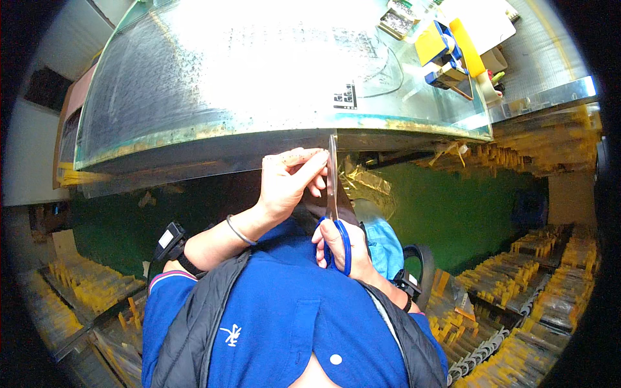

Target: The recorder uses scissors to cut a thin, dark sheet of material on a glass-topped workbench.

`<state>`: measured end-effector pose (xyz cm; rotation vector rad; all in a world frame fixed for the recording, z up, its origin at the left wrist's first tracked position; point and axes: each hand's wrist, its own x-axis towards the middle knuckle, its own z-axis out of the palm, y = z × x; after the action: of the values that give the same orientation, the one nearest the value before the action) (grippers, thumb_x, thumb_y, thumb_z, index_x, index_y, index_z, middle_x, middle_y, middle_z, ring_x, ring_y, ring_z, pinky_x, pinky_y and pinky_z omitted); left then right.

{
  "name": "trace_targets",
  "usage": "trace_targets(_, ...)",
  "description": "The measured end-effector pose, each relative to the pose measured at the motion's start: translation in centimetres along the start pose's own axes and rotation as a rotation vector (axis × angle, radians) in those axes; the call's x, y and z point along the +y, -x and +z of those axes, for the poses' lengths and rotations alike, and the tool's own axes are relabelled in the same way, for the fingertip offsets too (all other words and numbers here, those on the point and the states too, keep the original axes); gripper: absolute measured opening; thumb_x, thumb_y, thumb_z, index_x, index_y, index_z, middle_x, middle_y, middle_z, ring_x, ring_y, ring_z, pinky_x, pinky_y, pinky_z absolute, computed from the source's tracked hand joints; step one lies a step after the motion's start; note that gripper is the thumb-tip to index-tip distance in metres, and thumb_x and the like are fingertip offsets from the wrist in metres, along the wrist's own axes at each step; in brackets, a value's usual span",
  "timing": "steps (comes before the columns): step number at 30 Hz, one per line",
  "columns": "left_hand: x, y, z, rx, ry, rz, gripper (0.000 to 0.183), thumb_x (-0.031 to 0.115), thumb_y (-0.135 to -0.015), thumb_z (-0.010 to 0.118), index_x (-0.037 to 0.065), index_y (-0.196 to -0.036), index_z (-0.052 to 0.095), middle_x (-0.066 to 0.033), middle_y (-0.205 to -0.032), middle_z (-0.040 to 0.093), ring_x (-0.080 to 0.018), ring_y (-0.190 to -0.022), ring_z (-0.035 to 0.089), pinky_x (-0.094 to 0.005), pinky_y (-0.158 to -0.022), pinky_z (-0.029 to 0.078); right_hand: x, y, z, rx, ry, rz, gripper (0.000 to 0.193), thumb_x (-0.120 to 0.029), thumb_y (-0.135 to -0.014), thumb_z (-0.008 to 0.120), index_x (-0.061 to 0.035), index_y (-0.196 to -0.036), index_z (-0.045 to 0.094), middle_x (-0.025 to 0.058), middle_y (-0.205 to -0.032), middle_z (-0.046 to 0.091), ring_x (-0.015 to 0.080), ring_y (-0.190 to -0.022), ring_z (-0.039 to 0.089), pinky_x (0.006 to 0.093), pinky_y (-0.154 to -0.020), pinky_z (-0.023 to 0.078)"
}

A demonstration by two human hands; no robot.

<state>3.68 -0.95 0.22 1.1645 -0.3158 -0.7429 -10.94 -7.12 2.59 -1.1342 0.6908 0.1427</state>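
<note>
My right hand (339, 246) is wrapped round the blue handles of a pair of scissors (332, 187). The metal blades point away from me, up to the front edge of the glass-topped table (272, 139), and look nearly closed. Just left of the blades, my left hand (288, 181) has thumb and forefinger pinched together. A thin clear sheet (174, 180) hangs along the table's front edge and runs to these fingers; its grip point is hard to see. A small black-and-white printed square (345, 97) lies on the table beyond the blades.
Blue-and-yellow boxes (443, 55) and a small clear container (396, 22) stand at the table's far right. Yellow-and-grey stacked strips (511, 281) fill racks at right and lower left (90, 281). Crumpled straw-coloured scraps (369, 184) lie below on the green floor (446, 207). Glare whitens the tabletop.
</note>
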Motion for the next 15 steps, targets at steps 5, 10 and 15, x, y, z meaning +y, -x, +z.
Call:
trace_targets(5,0.0,0.3,0.1,0.009,0.004,-0.027,0.017,0.013,-0.083,0.06,-0.002,-0.088,0.063,-0.0047,-0.069,0.06,-0.0066,-0.051,0.053,-0.0174,-0.043,0.043,-0.2,0.3,-0.2,0.062,0.094,0.049,0.034,-0.035,-0.086,0.056,-0.0037,-0.072,0.054,0.0017,-0.056,0.052,0.0071,-0.043,0.048,0.0204,-0.039,0.038)
trace_targets(10,0.0,1.0,-0.1,0.024,-0.023,-0.042,0.016,0.013,-0.083,0.061,-0.002,-0.087,0.064,-0.0055,-0.067,0.06,-0.0068,-0.049,0.053,-0.0175,-0.04,0.042,0.4,0.2,-0.2,0.109,0.087,-0.017,0.031,-0.033,-0.084,0.059,-0.0046,-0.071,0.055,0.0003,-0.053,0.051,0.0061,-0.042,0.047,0.0201,-0.039,0.037)
trace_targets(15,-0.2,1.9,0.1,0.023,-0.025,-0.046,0.014,0.011,-0.082,0.061,-0.002,-0.087,0.064,-0.0058,-0.066,0.06,-0.0071,-0.048,0.053,-0.0177,-0.038,0.041,0.6,0.0,-0.2,0.141,0.084,-0.046,0.03,-0.033,-0.082,0.061,-0.005,-0.073,0.056,-0.0004,-0.051,0.05,0.0055,-0.041,0.046,0.0198,-0.038,0.036)
